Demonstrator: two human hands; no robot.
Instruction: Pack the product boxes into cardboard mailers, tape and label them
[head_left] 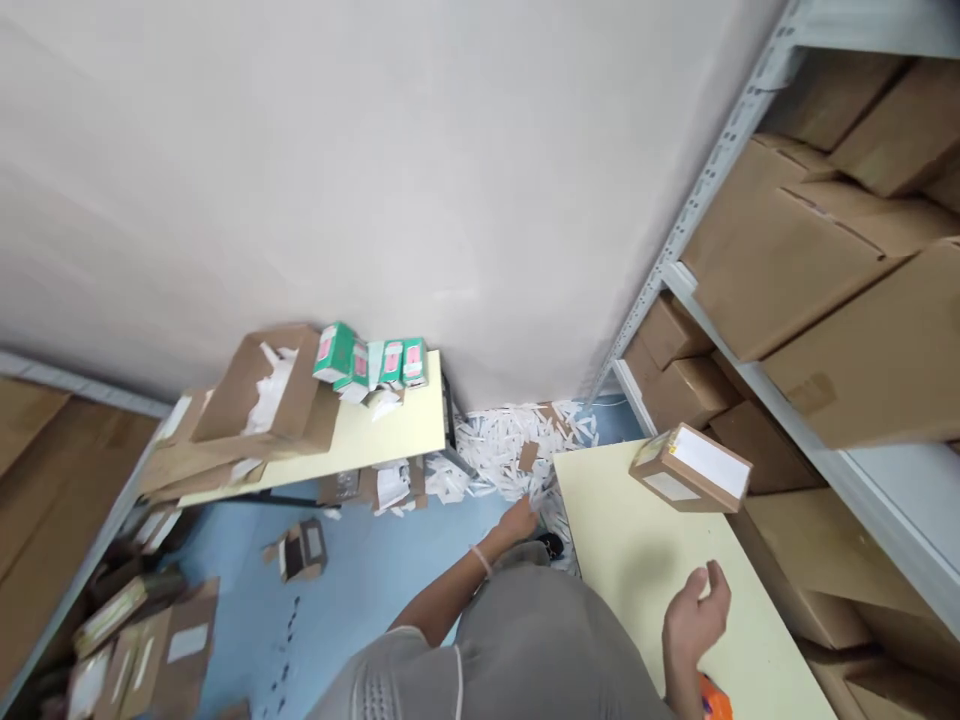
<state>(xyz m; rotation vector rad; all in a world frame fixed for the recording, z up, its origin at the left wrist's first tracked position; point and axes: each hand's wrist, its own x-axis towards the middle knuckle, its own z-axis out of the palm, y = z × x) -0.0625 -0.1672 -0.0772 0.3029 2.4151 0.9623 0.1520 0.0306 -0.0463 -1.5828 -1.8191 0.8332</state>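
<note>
Right hand raised over the table, box at the far end

The right hand (pixel 697 610) holds nothing visible: its fingers are loosely curled, with thumb and fingertips apart. A soft shadow on the near table (pixel 600 490) suggests that it hangs above the surface rather than leaning on it. The left hand (pixel 519 520) is bent inward at the person's front; its fingers are folded, and whether they pinch anything cannot be told.

The box (pixel 697 472), the thing nearest the right hand, sits beyond it at the table's far end, towards the shelf (pixel 675 215). Neither hand touches it; its broad base probably keeps it steady without support. Something orange (pixel 716 698) lies beside the right wrist, mostly hidden.

Past the left hand, paper strips (pixel 495 445) cover the floor between the tables, perhaps loose packing filler. On the far table (pixel 427 425), green boxes (pixel 415 362) stand side by side near the wall, likely grouped to save room. Beside them, an open carton (pixel 315 410) holds white paper, seemingly as padding. Brown cartons (pixel 795 260) pack the shelf tightly, presumably so they brace one another.
</note>
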